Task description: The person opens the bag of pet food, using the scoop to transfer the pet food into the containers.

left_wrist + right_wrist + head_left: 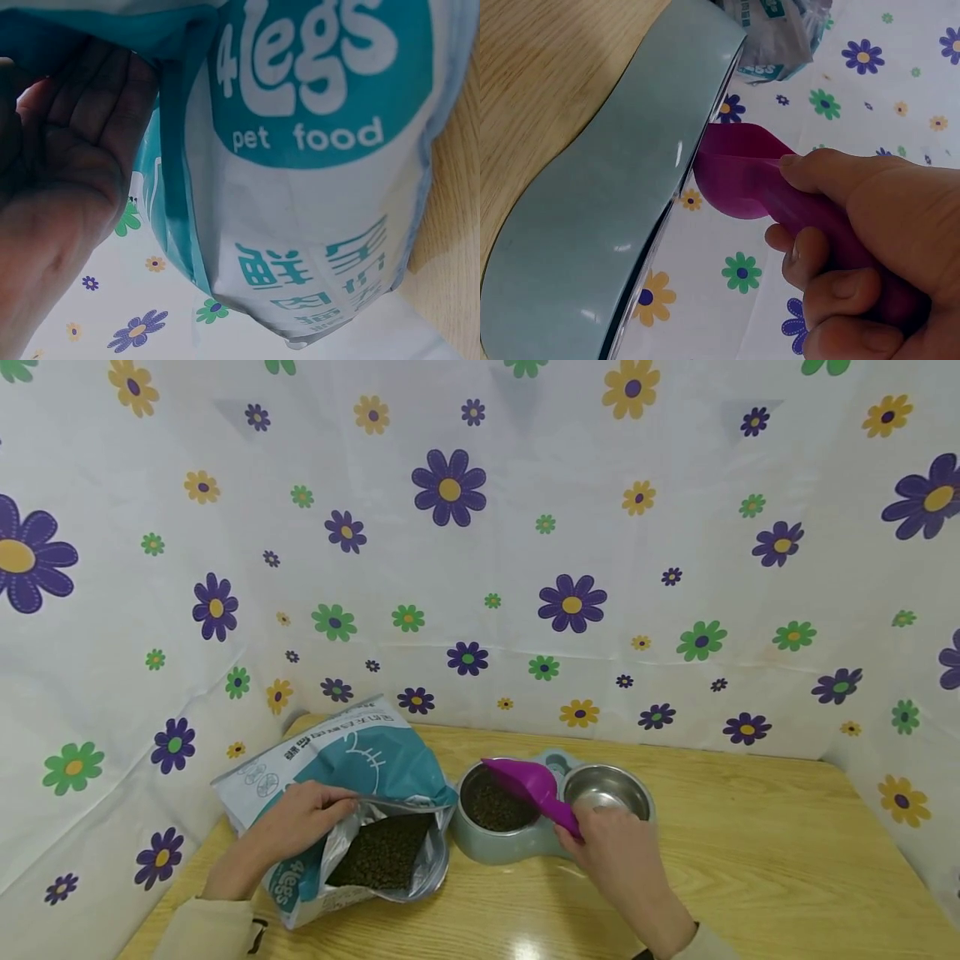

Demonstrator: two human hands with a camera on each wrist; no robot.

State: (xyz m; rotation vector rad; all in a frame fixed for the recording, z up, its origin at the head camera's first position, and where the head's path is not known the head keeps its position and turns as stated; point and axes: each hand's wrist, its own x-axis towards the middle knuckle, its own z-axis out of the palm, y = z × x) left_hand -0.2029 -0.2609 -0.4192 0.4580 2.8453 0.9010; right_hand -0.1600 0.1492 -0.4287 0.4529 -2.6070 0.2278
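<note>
A teal and white pet food bag (405, 756) lies on its side, its silvery mouth wide and dark brown kibble (386, 853) visible inside. At the mouth's upper edge my left hand (296, 822) pinches the bag; the left wrist view shows its fingers partly under the teal flap. My right hand (618, 852) grips the handle of a purple scoop (531, 782). The scoop is tilted with its tip over the left steel bowl of a blue-grey double pet bowl (502, 850), which holds kibble. From the right wrist view, the scoop's far end is partly hidden behind the bowl's rim.
The right steel bowl (611, 783) of the pair sits below and behind my right hand. The wooden table (765, 860) extends to the right. A white flower-patterned cloth (480, 560) rises behind the table and along its sides. The bag's side nearly touches the double bowl.
</note>
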